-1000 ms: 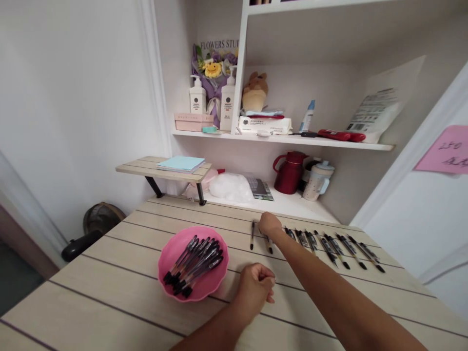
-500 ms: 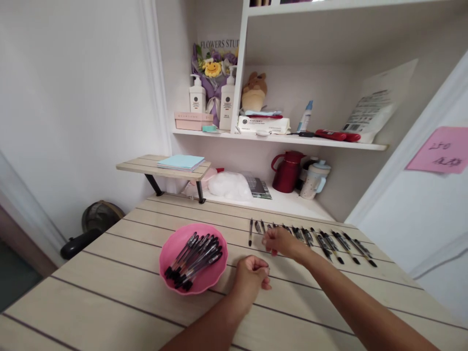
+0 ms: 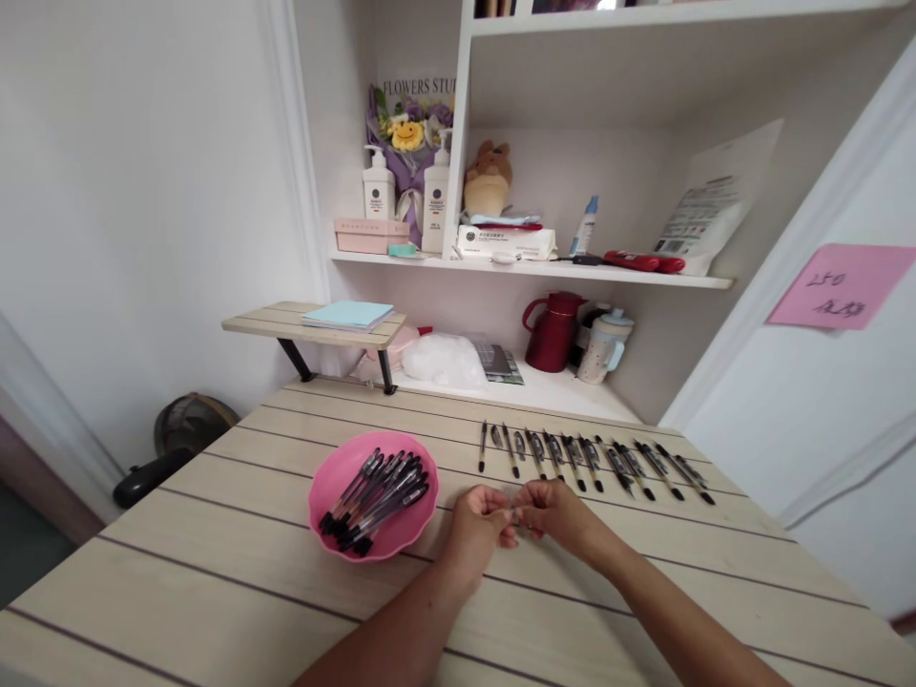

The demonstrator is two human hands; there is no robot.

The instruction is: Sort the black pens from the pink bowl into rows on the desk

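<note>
Pink, scalloped bowl (image 3: 333, 477) filled with black-capped gel pens (image 3: 379, 501), set inside the left edge of the plank desk (image 3: 243, 534). From afar I watch my left hand (image 3: 473, 527) and right hand (image 3: 556, 513) meet, fingers curled; I cannot tell what they grip. Beyond, a row of pens (image 3: 591, 458) lies near the rear edge; bare planks extend rightward.

Pink bowl (image 3: 325, 482), round, wavy-rimmed, upright. Inside, heaped clear-barrelled pens (image 3: 379, 501), black-ended, slanting roughly parallel. Right of bowl, spread row of slim, dark pen pieces (image 3: 591, 465), lying flat, mostly lengthwise away from viewer, rightmost slanting more.
</note>
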